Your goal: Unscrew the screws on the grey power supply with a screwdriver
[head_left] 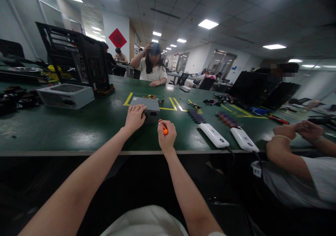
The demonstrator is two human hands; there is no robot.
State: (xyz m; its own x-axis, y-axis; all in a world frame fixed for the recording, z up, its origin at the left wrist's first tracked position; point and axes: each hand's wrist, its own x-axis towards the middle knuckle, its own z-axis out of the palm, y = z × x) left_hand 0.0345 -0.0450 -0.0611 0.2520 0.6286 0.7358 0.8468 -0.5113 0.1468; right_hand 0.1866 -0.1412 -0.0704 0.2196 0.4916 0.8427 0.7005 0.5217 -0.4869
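Observation:
A grey metal power supply box (147, 104) lies on the green table (78, 131) in front of me. My left hand (135, 118) rests on its near left corner, fingers curled over the edge. Just to the right of the box, my right hand (166, 135) is closed around an orange-handled screwdriver (164, 127), whose handle pokes up above my fist. Its tip is hidden.
A second grey power supply (65, 95) and a black computer case (76, 59) stand at the left. Two white power banks (214, 135) lie to the right. A co-worker's arms (288, 138) rest at the right; another person sits across the table. Tools (225, 99) scatter farther back.

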